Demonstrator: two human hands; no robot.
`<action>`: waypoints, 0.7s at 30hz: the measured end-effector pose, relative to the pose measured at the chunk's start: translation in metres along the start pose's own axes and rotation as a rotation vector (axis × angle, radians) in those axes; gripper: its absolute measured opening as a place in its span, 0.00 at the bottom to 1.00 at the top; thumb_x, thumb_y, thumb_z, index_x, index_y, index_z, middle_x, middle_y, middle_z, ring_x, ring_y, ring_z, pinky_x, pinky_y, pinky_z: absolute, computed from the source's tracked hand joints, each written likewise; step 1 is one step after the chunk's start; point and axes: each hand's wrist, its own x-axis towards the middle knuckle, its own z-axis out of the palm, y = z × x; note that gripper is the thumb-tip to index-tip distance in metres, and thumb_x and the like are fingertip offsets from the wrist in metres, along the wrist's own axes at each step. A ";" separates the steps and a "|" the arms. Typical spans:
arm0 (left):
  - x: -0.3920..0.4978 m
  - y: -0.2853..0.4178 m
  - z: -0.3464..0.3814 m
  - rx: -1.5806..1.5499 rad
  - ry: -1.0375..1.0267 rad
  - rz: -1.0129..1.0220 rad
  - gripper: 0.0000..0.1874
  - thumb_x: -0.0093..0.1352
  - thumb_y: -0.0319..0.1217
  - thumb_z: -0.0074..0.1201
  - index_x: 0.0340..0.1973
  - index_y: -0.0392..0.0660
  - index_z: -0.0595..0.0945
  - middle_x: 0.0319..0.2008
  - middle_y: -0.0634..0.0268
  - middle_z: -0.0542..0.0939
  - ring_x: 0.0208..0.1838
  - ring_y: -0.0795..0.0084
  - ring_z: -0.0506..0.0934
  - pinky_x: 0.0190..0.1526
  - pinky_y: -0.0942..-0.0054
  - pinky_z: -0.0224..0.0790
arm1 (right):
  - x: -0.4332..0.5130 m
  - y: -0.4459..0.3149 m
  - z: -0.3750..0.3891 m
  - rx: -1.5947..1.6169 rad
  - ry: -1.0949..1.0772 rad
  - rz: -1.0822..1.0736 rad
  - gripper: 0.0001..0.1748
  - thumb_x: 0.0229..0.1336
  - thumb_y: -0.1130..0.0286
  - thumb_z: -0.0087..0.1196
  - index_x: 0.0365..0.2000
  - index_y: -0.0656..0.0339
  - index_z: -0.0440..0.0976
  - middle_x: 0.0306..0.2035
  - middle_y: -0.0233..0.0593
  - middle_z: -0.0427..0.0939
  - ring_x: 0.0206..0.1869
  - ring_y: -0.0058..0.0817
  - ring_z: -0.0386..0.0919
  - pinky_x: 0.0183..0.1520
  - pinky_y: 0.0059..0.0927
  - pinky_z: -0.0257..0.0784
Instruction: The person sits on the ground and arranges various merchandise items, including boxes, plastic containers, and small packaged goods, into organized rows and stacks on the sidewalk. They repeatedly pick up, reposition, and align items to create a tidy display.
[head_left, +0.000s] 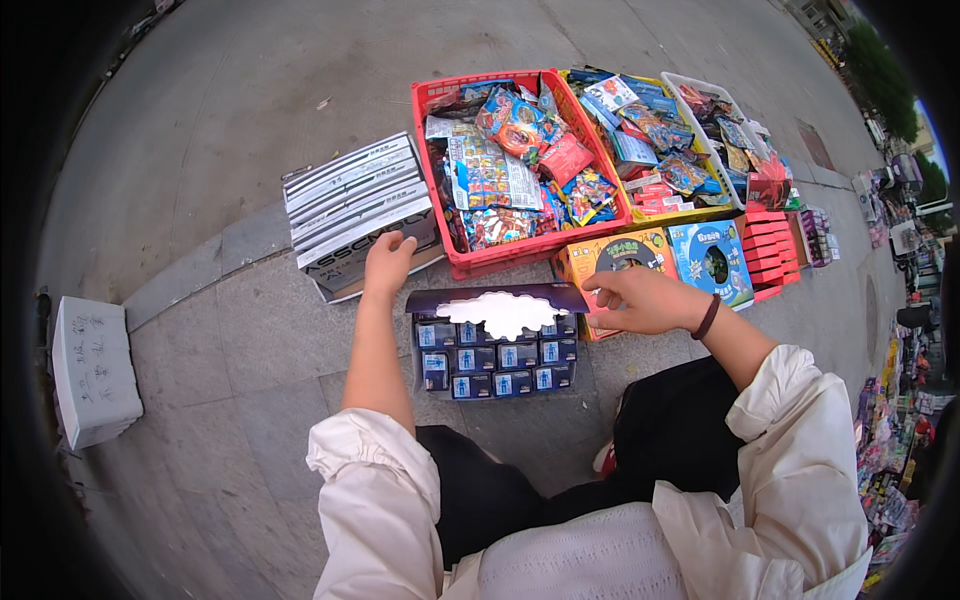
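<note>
My left hand (389, 262) is over the front of a stack of flat white boxes (363, 202), fingers apart and nothing held; whether it touches them I cannot tell. My right hand (637, 300), with a dark band at the wrist, is over the orange box (611, 251), its fingers loosely curled with nothing visible in them. Between the hands, a dark display box (495, 296) filled with small blue boxes (514, 356) stands on the paving before me. Its raised lid has a white, wavy-edged shape. Right of the orange box stands a light-blue box (709, 264) with a round window.
Beyond the boxes are a red plastic crate (540, 241) of packaged toys, a yellow crate (680, 217) and a white crate (705, 81) with more packets. Red boxes (770, 251) are stacked on the right. A white container (96, 367) with handwriting stands at far left.
</note>
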 end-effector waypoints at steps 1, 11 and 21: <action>0.003 -0.006 0.001 -0.044 -0.039 -0.120 0.20 0.64 0.38 0.58 0.46 0.36 0.82 0.44 0.53 0.83 0.47 0.62 0.80 0.50 0.66 0.70 | 0.002 0.004 0.002 -0.013 -0.011 -0.021 0.31 0.54 0.54 0.61 0.52 0.66 0.71 0.38 0.48 0.82 0.41 0.43 0.81 0.45 0.37 0.75; -0.007 0.000 0.013 0.241 -0.141 -0.135 0.24 0.66 0.44 0.57 0.43 0.34 0.83 0.41 0.50 0.84 0.46 0.61 0.81 0.50 0.66 0.70 | 0.040 0.038 0.066 -0.611 -0.044 -0.391 0.27 0.43 0.50 0.67 0.44 0.51 0.82 0.65 0.49 0.62 0.61 0.47 0.68 0.59 0.41 0.66; -0.012 0.016 0.005 0.252 -0.084 -0.130 0.29 0.66 0.49 0.55 0.43 0.30 0.83 0.42 0.47 0.83 0.47 0.59 0.80 0.51 0.66 0.69 | 0.105 0.056 0.041 -0.645 0.298 -0.252 0.18 0.49 0.59 0.61 0.34 0.64 0.79 0.43 0.37 0.77 0.49 0.34 0.75 0.48 0.39 0.70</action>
